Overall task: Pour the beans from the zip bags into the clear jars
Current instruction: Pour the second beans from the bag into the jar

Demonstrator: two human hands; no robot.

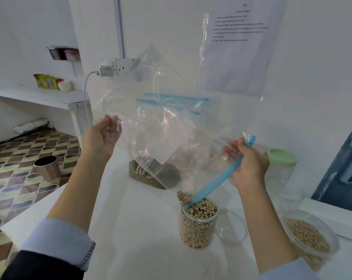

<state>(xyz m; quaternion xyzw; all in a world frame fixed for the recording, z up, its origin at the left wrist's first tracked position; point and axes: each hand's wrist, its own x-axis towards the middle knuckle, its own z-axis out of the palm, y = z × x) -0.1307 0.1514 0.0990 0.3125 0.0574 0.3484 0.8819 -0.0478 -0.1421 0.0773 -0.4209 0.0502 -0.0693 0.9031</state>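
Wall socket (118,66), printed sheet (239,43), floor bin (48,167).

Landmark: open jar of black-eyed beans (198,223) on the white counter (130,229). Bare counter to its left and in front. Mouth blocked above by the zip bag (151,126) and its blue zip strip (213,182). Just right, a clear lid (231,226). Further right, a soybean jar (310,239). Behind and right, a green-lidded jar (281,164). Behind, a dark bean jar (151,174).
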